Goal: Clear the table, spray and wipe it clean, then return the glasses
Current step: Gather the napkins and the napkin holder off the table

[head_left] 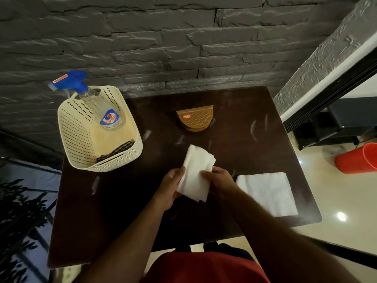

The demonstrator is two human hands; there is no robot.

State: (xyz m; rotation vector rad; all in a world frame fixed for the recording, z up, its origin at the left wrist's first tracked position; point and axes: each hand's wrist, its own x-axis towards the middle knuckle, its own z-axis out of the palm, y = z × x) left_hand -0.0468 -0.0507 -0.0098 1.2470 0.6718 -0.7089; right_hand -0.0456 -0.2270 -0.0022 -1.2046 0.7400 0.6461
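Observation:
Both hands hold a folded bunch of white paper napkins [194, 172] above the middle of the dark wooden table [126, 205]. My left hand [170, 187] grips its left edge and my right hand [218, 181] pinches its right edge. A second stack of white napkins [267, 194] lies flat on the table to the right. A brown half-round napkin holder [195, 118] stands empty behind them. A spray bottle [95, 103] with a blue trigger leans in a cream perforated basket [81, 139] at the table's left edge. No glasses are in view.
A dark stone wall runs behind the table. A dark folded cloth [115, 153] lies in the basket's bottom. An orange bucket [359, 159] stands on the shiny floor at the right. Plant leaves [18, 211] fill the lower left.

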